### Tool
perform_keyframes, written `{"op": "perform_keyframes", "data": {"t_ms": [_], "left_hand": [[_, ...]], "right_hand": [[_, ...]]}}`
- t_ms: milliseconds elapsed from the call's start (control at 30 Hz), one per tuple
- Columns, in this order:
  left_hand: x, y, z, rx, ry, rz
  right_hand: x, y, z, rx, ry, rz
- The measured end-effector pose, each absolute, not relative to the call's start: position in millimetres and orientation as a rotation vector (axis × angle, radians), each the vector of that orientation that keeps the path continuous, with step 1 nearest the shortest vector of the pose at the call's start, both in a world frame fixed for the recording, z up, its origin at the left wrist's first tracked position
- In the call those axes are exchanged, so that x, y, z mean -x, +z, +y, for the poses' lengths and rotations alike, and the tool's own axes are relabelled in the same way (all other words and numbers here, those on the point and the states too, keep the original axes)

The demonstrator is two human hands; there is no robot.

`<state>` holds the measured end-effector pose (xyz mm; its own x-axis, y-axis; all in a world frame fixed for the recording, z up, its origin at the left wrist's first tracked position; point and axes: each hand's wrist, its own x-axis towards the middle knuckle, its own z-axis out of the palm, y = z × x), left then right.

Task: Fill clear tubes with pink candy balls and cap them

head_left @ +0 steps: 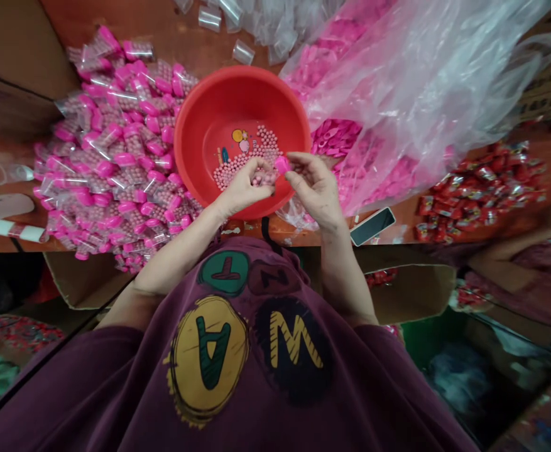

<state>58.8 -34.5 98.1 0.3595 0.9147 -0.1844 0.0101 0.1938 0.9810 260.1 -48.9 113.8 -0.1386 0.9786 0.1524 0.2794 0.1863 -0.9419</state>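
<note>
Over the near rim of a red basin [188,135], my left hand [242,189] is closed around a small see-through tube of pink beads [263,179], which its fingers partly hide. My right hand [316,185] pinches a bright pink cap [282,165] at the tube's upper end; whether the cap is seated on it I cannot tell. Loose pink beads [268,141] lie in the bottom of the basin, beyond my hands. Right of the basin, a large plastic bag [398,94] holds many pink caps [336,137].
Filled, pink-capped tubes [129,150] are heaped left of the basin. Empty see-through tubes [244,52] lie at the back. A phone [373,226] rests near the table's front edge. Farther right are red-wrapped pieces [482,191] and another person's arm [515,257].
</note>
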Motion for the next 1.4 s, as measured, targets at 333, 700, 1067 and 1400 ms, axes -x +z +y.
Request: {"op": "perform_keyframes", "data": {"t_ms": [333,700,1067,1400], "left_hand": [[-20,118,-57,-1.105,0.835,0.918],[-5,122,-61,-1.190,0.941,0.896],[-6,128,-59,-1.048,0.919,0.820],[1,129,-62,-1.017,0.841,0.773]], "right_hand": [[-224,151,-57,1.189,1.031,-1.785],[-207,166,-63,1.217,0.913,-1.781],[-206,157,-64,1.204,0.753,-1.843],[-213,163,-65,1.074,0.662,-2.002]]}}
